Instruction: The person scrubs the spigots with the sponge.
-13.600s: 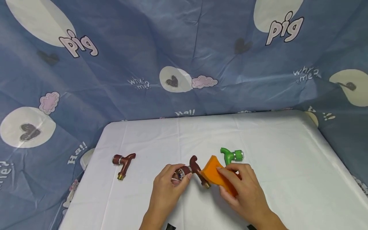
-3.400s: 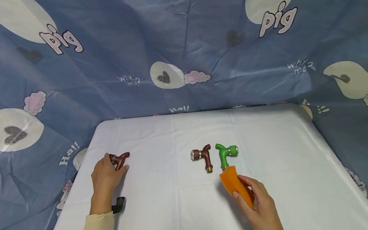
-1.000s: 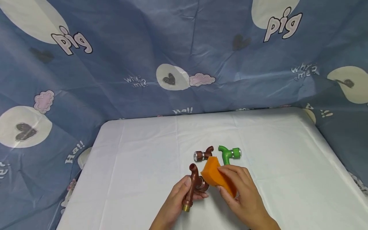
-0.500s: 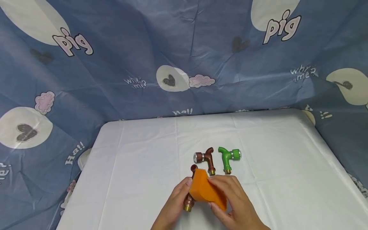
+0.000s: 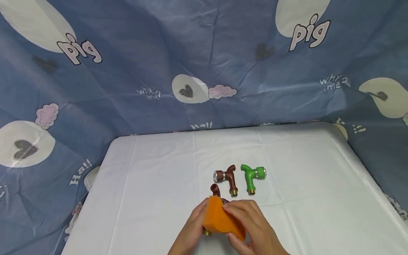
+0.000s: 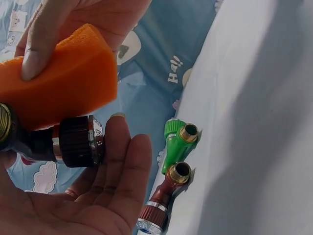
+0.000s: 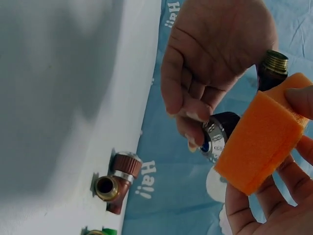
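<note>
My left hand [image 5: 195, 224] grips a dark brown faucet [image 5: 216, 190] just above the white table [image 5: 153, 184]; its spout pokes out at the top and its brass thread [image 5: 207, 232] at the bottom. My right hand [image 5: 247, 225] pinches an orange sponge [image 5: 219, 219] and presses it against the faucet's body. In the left wrist view the sponge [image 6: 63, 83] lies over the faucet's knob [image 6: 76, 142]. The right wrist view shows the sponge [image 7: 259, 137] beside the chrome ring [image 7: 213, 137].
A second brown faucet [image 5: 227, 176] and a green faucet [image 5: 251, 176] lie side by side on the table just beyond my hands. Blue printed cloth [image 5: 191, 53] hangs behind and around the table. The table's edges run at left and right.
The sponge has slid from the faucet's upper part down over its body toward the brass end. Both hands have drawn slightly nearer to me, uncovering the brown faucet on the table.
</note>
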A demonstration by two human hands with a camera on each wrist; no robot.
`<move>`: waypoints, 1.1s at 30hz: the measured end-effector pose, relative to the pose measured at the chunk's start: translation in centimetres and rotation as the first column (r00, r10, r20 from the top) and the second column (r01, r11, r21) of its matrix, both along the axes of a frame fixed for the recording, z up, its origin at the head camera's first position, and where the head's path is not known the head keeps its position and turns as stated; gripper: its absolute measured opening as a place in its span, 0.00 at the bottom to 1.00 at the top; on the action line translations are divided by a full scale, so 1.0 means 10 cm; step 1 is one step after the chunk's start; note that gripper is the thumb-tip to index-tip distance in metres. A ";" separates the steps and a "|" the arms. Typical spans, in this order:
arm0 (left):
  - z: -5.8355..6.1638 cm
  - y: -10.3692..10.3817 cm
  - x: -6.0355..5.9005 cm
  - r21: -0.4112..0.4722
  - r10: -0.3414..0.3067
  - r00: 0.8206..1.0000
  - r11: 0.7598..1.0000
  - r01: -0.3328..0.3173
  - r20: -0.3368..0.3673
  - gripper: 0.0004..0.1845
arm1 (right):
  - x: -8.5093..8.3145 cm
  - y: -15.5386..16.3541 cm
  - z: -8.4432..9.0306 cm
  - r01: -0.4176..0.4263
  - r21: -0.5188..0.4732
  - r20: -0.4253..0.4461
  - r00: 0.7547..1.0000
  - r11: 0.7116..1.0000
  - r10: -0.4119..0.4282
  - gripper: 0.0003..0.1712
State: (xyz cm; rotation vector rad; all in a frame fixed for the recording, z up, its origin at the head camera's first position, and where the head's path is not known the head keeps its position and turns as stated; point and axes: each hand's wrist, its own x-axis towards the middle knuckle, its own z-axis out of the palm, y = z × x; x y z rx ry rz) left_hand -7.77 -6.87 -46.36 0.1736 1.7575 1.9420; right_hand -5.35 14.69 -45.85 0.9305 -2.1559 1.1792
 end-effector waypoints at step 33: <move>0.05 0.11 0.01 0.157 0.010 0.996 0.987 -0.024 0.092 0.39 | 0.00 -0.08 0.01 0.204 0.003 0.007 0.979 0.979 -0.204 0.27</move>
